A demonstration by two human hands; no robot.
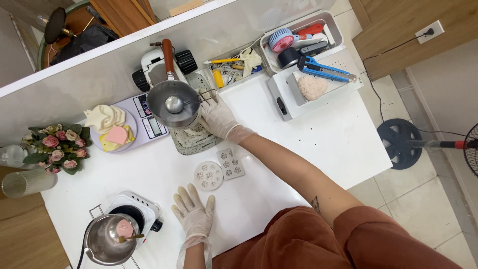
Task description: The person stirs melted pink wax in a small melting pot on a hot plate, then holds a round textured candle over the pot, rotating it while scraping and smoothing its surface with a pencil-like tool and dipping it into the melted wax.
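White moulds [218, 170] lie unfilled on the surface [318, 144]. Right hand [217, 117] fingers close on the pan [173, 103] spout wire; left hand [193, 211] rests flat, fingers spread, holding nothing. Pouring seems not begun.

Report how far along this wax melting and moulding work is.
Done: pale and pink wax pieces sit on the scale, and a pink lump lies in the lower pot on the hotplate. In hand: the right hand reaches beside the upper pot; the left hand rests flat. Left: both flower moulds look unfilled.
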